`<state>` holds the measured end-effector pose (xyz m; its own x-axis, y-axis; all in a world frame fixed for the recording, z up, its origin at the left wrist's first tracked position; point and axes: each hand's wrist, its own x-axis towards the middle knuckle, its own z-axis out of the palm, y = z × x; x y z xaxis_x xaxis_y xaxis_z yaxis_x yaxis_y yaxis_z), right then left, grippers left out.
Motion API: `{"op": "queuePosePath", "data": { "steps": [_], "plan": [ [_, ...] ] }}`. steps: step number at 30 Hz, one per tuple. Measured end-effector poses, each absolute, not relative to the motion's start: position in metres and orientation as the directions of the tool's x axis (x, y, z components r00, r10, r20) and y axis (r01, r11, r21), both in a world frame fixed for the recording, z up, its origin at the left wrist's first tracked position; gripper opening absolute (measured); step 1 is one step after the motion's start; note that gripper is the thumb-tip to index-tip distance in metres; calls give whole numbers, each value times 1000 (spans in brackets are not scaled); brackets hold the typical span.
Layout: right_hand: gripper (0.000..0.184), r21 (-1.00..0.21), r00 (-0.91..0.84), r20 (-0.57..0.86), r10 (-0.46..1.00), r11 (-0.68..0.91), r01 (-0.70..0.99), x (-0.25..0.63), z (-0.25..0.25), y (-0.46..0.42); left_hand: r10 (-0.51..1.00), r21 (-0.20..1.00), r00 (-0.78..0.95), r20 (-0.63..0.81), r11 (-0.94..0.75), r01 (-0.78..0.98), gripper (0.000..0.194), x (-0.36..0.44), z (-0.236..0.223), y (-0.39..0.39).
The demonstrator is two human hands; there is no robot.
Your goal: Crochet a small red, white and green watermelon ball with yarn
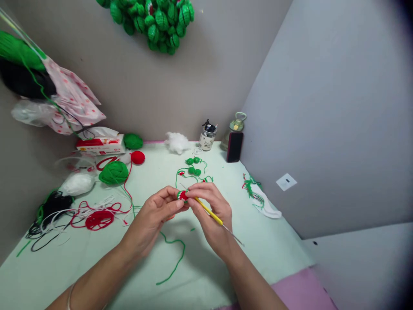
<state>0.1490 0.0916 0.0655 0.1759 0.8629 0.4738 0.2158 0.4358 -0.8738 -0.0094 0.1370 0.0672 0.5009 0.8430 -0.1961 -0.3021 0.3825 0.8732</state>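
Observation:
My left hand [154, 217] pinches a small red and green crocheted piece [182, 196] between thumb and fingers, above the pale green table [271, 254]. My right hand [211, 211] is closed on a yellow-handled crochet hook [217, 219], its tip at the piece and its metal end pointing down to the right. A green yarn strand [172, 258] trails from the piece across the table toward me.
Green yarn balls [113, 172], a red ball [137, 157], tangled red, white and black yarn [93, 217] lie left. Small green crocheted pieces [193, 165], white stuffing [177, 142], a jar [206, 137], a phone [234, 147] and a bottle [236, 125] stand behind. Green crocheted balls [155, 21] hang on the wall.

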Motion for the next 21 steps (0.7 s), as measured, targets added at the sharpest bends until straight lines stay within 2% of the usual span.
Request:
{"op": "queuePosePath", "data": {
  "steps": [3, 7, 9, 12, 18, 21],
  "plan": [
    [20, -887, 169, 445, 879, 409, 214, 151, 62, 96, 806, 826, 557, -198, 443, -348, 10, -8, 66, 143],
    [23, -900, 195, 429, 882, 399, 175, 150, 56, 102, 772, 767, 594, -226, 517, -380, 18, -7, 58, 153],
    [24, -910, 190, 409, 893, 384, 154, 149, 53, 106, 756, 732, 606, -249, 556, -394, 15, -7, 54, 158],
    [22, -930, 213, 367, 905, 358, 83, 148, 48, 113, 740, 679, 610, -284, 604, -417, 7, -8, 47, 166],
    [16, -957, 229, 234, 945, 266, -119, 146, 39, 127, 689, 623, 645, -332, 673, -398, 18, -11, 34, 175],
    [18, -960, 217, 190, 957, 227, -161, 146, 34, 131, 686, 590, 651, -325, 686, -427, 20, -11, 31, 180]
  ]
}}
